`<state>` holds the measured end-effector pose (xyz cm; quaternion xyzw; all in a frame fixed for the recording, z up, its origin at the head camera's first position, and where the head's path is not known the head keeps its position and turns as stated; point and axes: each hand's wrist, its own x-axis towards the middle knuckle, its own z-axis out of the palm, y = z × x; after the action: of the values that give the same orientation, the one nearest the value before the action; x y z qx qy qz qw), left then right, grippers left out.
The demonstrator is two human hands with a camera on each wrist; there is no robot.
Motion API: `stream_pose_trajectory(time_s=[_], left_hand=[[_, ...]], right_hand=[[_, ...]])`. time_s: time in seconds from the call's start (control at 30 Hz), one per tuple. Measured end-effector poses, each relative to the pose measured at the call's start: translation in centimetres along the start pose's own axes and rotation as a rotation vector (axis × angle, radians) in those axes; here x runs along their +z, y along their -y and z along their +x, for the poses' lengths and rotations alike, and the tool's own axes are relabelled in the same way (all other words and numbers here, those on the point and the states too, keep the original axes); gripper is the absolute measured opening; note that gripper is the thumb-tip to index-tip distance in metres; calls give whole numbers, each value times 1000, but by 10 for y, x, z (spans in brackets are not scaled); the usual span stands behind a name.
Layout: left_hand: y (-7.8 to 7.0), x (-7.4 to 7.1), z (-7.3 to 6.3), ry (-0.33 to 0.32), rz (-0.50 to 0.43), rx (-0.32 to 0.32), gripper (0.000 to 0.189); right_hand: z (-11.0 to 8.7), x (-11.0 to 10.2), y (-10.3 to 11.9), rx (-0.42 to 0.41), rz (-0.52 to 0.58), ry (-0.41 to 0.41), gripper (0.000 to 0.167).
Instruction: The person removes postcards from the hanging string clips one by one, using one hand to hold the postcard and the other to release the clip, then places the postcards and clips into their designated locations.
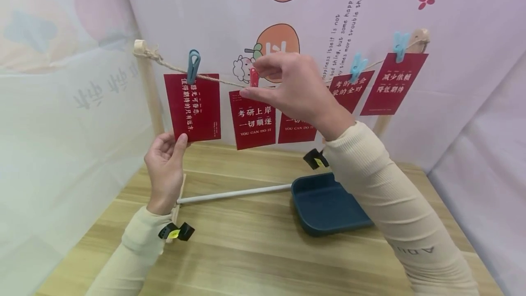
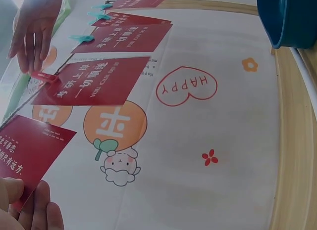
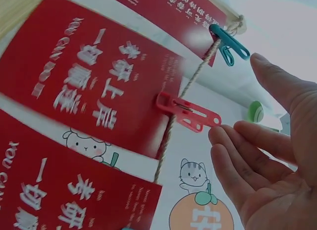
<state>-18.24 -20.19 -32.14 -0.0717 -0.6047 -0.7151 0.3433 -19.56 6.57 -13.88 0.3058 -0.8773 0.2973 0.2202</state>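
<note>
My left hand (image 1: 166, 163) pinches the lower left corner of the leftmost red card (image 1: 203, 120) between thumb and fingers. A dark teal clothespin (image 1: 193, 66) clips that card's top to a twine line (image 1: 222, 80). At the neighbouring red card (image 1: 255, 138), a red clothespin (image 3: 185, 111) sits on the twine and the card's top edge. My right hand (image 1: 302, 90) is around its handle end with thumb and fingers apart. In the right wrist view, fingertips (image 3: 215, 133) are at the clothespin's end, while the thumb stands away from it.
More red cards (image 1: 394, 83) hang to the right; light blue clothespins (image 1: 400, 47) show there. Wooden posts (image 1: 149, 90) hold the twine. On the wooden table (image 1: 246, 250) below lie a dark blue dustpan (image 1: 328, 207) and a white rod (image 1: 238, 194). Printed white cloth stands behind.
</note>
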Motion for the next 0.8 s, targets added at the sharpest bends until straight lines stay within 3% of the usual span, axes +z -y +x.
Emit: stream_pose_trajectory(time_s=[0.23,0.6,0.8], left_hand=[[2,2,1,3,-15,9,9],[-1,3,-1,19,4,13,8],[-4,3,-2,26,12,26,10]], right_hand=[[19,1,12,15,-50,6,58],[45,11,28,72,-105,120,63],[60,18,38,72,-56,161,59]])
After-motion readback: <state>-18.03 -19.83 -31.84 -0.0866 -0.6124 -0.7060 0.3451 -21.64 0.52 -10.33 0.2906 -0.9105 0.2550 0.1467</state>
